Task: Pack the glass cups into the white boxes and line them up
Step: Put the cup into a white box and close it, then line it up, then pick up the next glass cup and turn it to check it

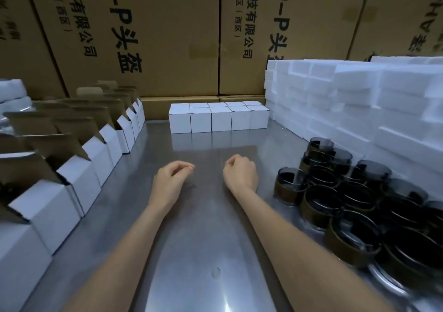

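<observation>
Several dark glass cups (354, 196) with brown bands stand crowded together on the right of the metal table (206, 227). Along the left runs a row of open white boxes (79, 179) with their brown flaps up. At the back centre, closed white boxes (218, 118) sit lined up in two rows. My left hand (171, 179) hovers over the table's middle with loosely curled fingers and holds nothing. My right hand (241, 172) hangs beside it, fingers curled under, also holding nothing, a little left of the nearest cup.
White foam blocks (359, 105) are stacked high at the back right, behind the cups. Large brown cartons (167, 35) with printed lettering wall off the far side. Plastic-wrapped white packs (12, 95) lie at the far left.
</observation>
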Motion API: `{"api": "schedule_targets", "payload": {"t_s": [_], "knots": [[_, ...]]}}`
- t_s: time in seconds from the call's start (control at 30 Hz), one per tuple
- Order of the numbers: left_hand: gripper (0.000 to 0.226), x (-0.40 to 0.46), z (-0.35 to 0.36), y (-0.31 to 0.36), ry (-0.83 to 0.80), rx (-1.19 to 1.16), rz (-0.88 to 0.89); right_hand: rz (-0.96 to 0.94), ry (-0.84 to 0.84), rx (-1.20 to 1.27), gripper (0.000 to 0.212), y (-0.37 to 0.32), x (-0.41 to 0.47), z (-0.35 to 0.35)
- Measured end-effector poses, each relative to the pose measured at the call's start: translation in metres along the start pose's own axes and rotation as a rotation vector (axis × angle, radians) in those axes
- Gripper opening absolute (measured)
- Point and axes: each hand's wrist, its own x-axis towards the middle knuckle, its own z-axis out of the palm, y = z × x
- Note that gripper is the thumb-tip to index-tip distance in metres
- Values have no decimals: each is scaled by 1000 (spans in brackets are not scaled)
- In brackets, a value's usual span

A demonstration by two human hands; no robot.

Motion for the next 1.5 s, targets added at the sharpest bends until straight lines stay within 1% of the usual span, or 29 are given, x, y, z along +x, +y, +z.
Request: {"api": "schedule_targets", "payload": {"t_s": [0.07, 0.17, 0.23, 0.37, 0.47, 0.53, 0.57, 0.63, 0.73, 0.8, 0.9, 1.0, 1.1, 1.17, 1.27, 1.37, 1.47, 1.5], "knots": [[20, -19, -7, 4, -31, 18, 11, -50, -14, -35, 29, 2, -15, -5], [15, -43, -15, 8, -91, 30, 7, -135, -58, -49, 28, 6, -34, -12], [20, -51, -17, 10, -108, 33, -2, -211, -69, -47, 26, 8, -45, -15], [24, -52, -20, 14, -94, -31, -4, -389, 72, -63, 20, 6, -57, -24], [25, -49, -20, 16, -87, -84, -20, -442, 175, -144, 21, -3, -52, -37], [25, -49, -20, 16, -98, -83, -21, -399, 229, -212, 24, -6, -43, -50], [25, -49, -20, 16, -99, -86, -24, -348, 239, -255, 26, -6, -38, -58], [23, -49, -20, 16, -95, -99, -29, -185, 211, -358, 34, 1, -25, -76], [20, -50, -20, 16, -98, -104, -28, 150, 32, -507, 51, 17, -4, -104], [19, -49, -20, 16, -96, -104, -27, 295, -72, -543, 57, 27, 6, -115], [17, -49, -20, 16, -85, -111, -32, 371, -175, -518, 57, 34, 14, -122], [16, -49, -20, 16, -78, -115, -37, 363, -231, -515, 51, 33, 18, -124], [19, -48, -20, 15, -80, -121, -36, 299, -246, -508, 35, 24, 15, -121], [20, -48, -20, 15, -82, -115, -36, 210, -252, -499, 33, 16, 12, -112], [20, -48, -20, 15, -86, -104, -36, 26, -252, -500, 36, 1, 2, -90], [18, -49, -21, 15, -84, -98, -38, -184, -201, -522, 33, -16, -15, -65], [13, -49, -21, 14, -70, -37, -15, -421, -138, -531, 29, -31, -38, -44], [15, -49, -21, 14, -67, -12, -5, -484, -122, -528, 28, -36, -46, -39]]}}
